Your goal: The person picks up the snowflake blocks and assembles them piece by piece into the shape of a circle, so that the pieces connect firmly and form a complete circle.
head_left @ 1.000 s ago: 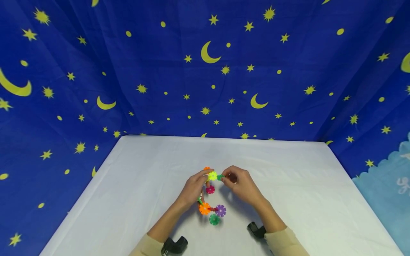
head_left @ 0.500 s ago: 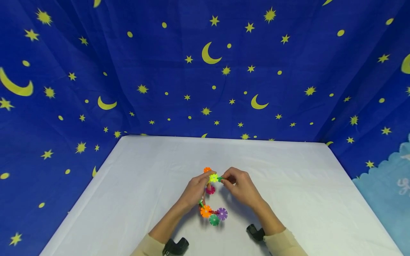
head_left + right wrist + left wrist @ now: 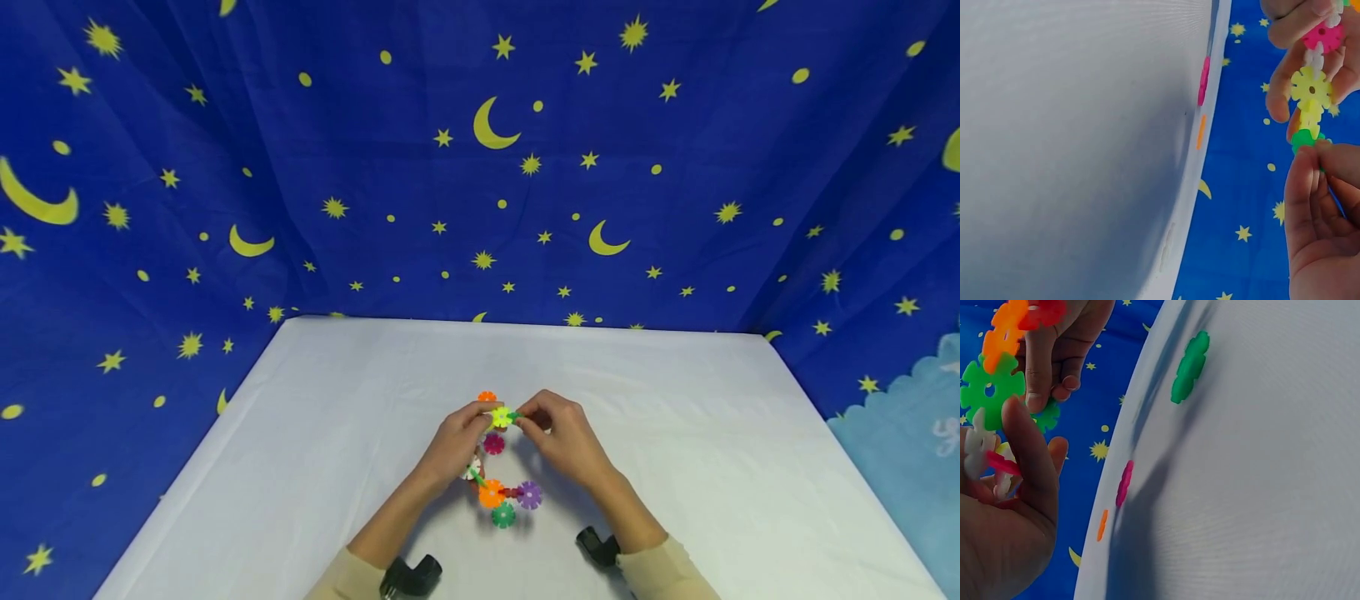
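Note:
My left hand (image 3: 455,437) holds a hanging chain of interlocking plastic snowflake discs above the table. Purple (image 3: 529,495), red and orange (image 3: 492,493) discs form its lower end. A green disc (image 3: 991,390), white disc (image 3: 975,447) and pink disc (image 3: 1324,37) lie along it by the left fingers. Two yellow discs (image 3: 1312,89) slotted together lead to the other end. There my right hand (image 3: 562,429) pinches a green disc (image 3: 1302,140) between thumb and fingertips, right at the yellow one's edge. Fingers partly hide the chain's middle.
Loose on the white table (image 3: 360,400) lie a green disc (image 3: 503,515), a crimson disc (image 3: 493,443) and an orange disc (image 3: 487,397). Black wrist mounts (image 3: 411,577) sit below both forearms. A blue star-patterned curtain (image 3: 480,208) surrounds the table.
The chain's lower end with the orange and purple discs has swung slightly right, and more of the white disc shows. Both hands stay nearly in place, still holding the chain and green disc.

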Available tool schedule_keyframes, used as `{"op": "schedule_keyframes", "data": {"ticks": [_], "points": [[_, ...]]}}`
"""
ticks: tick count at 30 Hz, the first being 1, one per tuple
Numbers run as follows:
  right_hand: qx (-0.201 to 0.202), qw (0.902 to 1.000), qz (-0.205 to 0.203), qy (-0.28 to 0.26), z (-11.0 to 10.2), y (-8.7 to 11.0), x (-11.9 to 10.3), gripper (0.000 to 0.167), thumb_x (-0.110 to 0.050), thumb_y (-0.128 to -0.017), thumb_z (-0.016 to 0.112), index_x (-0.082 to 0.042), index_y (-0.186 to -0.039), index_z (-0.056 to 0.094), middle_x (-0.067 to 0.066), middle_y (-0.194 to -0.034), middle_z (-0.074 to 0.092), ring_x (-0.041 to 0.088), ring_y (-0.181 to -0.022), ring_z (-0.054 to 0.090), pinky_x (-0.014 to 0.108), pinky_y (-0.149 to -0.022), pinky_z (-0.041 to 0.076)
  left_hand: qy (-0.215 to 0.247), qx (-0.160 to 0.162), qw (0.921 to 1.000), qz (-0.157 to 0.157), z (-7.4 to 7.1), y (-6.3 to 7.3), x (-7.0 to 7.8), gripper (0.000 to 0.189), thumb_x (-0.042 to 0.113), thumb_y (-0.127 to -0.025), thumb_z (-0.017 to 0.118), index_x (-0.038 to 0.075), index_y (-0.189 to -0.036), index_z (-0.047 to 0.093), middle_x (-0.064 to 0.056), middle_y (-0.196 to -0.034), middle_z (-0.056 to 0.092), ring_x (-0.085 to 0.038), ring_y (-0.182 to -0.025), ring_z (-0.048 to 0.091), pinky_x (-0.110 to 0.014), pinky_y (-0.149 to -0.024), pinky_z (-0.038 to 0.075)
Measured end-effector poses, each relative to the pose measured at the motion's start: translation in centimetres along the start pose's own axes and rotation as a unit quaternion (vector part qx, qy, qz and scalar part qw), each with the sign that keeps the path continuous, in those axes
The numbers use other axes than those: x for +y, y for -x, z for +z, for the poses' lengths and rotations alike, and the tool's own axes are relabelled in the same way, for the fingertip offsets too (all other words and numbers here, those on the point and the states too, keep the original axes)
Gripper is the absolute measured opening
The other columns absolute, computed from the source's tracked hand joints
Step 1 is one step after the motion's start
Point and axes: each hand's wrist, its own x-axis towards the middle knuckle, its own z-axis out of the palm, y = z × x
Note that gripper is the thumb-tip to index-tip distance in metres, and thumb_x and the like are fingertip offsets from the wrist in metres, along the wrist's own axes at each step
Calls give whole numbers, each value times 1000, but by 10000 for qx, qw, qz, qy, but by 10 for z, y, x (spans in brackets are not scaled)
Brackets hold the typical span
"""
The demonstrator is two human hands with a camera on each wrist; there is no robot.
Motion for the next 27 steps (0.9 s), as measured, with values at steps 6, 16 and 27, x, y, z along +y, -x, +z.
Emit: {"op": "schedule_keyframes", "data": {"ticks": [6,16,27], "points": [[13,9999,52,-97,1,-1,0,11,-8,-87,72,-17,-92,68,-13,-85,62,4,-73,60,23,-67,54,-234,115,9997,-38,-2,0,4,36,29,-102,44,15,-133,57,-15,-96,65,-14,-55,40,-26,-51,40],[-162,9983,559,-97,0,-3,4,15,-8,-86,73,-10,-100,69,-10,-83,63,7,-73,59,26,-69,53,-93,415,9991,-37,-11,-1,7,38,36,-101,47,15,-132,58,-13,-93,67,-15,-55,42,-23,-46,36],[-1572,9845,782,-20,5,-6,8,17,-14,-91,68,-6,-106,69,-8,-92,64,9,-81,59,29,-76,52,276,490,9984,-23,-15,2,8,35,21,-100,45,8,-131,54,-16,-95,67,-12,-44,36,-21,-42,35]]}}
